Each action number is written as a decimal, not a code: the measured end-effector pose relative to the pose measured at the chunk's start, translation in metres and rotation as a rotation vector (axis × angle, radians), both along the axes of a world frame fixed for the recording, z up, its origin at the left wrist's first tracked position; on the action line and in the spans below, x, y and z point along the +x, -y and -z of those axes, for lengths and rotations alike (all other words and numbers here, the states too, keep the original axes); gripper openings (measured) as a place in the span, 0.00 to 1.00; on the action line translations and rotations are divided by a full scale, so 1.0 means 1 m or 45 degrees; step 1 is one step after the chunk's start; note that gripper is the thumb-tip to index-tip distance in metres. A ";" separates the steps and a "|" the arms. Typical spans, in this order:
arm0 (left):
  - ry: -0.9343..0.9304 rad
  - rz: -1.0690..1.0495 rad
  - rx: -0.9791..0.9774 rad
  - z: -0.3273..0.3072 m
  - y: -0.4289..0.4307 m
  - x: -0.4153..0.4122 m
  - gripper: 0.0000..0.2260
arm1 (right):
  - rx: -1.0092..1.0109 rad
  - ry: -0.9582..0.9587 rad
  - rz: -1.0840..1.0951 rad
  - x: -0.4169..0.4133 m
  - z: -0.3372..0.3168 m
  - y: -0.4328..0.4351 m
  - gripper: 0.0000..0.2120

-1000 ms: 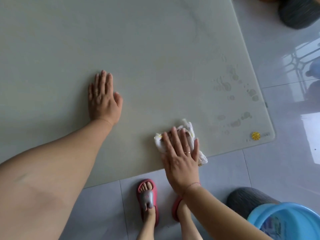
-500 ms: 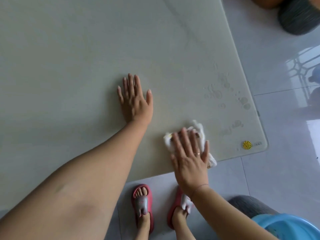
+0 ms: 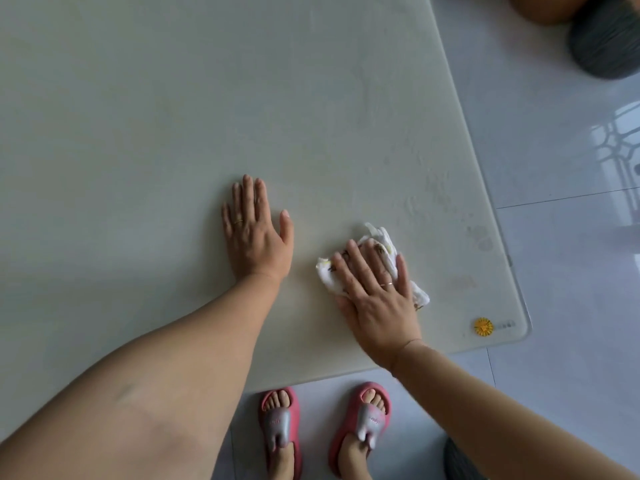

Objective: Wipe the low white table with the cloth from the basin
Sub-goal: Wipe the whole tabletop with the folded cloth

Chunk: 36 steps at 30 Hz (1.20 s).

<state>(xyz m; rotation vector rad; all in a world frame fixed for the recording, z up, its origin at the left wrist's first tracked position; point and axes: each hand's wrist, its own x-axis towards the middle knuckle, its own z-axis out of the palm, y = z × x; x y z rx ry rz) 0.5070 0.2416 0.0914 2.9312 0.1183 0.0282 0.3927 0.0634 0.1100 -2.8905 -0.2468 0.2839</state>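
The cloth (image 3: 375, 268) is a small white rag, crumpled into a loose wad, with faint brownish and yellow printed marks on it. It lies on the pale, glossy desk (image 3: 173, 116) near its front right corner. The right hand (image 3: 375, 299) lies flat on top of it, palm down. Its fingers (image 3: 353, 271) are stretched out and slightly spread, pressing the cloth against the surface rather than curled round it. Rumpled folds stick out beyond the fingertips, a corner shows to the left of the index finger, and another fold pokes out on the little-finger side. A thin ring sits on one finger of this hand.

The left hand (image 3: 258, 233) rests flat on the bare desk just to the left of the cloth, not touching it. Its fingers are straight, close together and holding nothing, with the thumb angled out towards the cloth. It also wears a ring.

Beyond and to the right of the right hand's fingertips, the desk surface shows dull wet smears and blotches (image 3: 481, 237). Nearer the corner, right of the wrist, is a small round yellow sticker (image 3: 483, 327).

Below the desk edge, two feet in pink slippers (image 3: 360, 424) stand on the grey tiled floor (image 3: 554, 237).
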 end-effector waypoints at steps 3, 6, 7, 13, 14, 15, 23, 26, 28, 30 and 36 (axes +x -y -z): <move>0.003 0.003 0.007 -0.001 0.000 0.000 0.28 | -0.089 0.023 -0.272 0.025 0.003 0.037 0.25; 0.000 -0.006 0.003 0.000 0.001 0.001 0.29 | -0.046 0.008 0.134 0.052 0.003 0.040 0.25; -0.004 -0.005 0.002 0.000 0.000 0.002 0.29 | -0.030 0.011 0.269 0.056 0.002 0.028 0.26; -0.013 -0.002 -0.001 -0.001 0.001 0.002 0.28 | -0.029 0.016 -0.265 0.065 0.000 0.023 0.25; -0.010 -0.002 -0.002 -0.001 0.001 0.002 0.28 | -0.061 0.022 -0.306 0.076 0.000 0.034 0.25; -0.009 -0.001 -0.002 -0.001 0.001 0.002 0.28 | -0.063 0.026 -0.234 0.088 0.002 0.042 0.25; -0.032 -0.002 -0.014 -0.004 0.002 0.003 0.28 | -0.001 -0.030 -0.148 0.093 -0.002 0.001 0.25; -0.050 -0.012 -0.005 -0.004 0.001 0.003 0.28 | -0.068 0.000 -0.215 0.121 0.001 0.033 0.24; -0.075 -0.016 -0.004 -0.005 0.002 0.003 0.28 | -0.014 -0.005 0.144 0.134 0.003 0.036 0.24; -0.095 -0.018 -0.004 -0.006 0.002 0.004 0.28 | 0.027 0.007 0.378 0.135 0.002 0.011 0.25; -0.140 -0.013 0.011 -0.008 0.002 0.004 0.29 | -0.035 0.007 -0.277 0.136 -0.001 0.008 0.25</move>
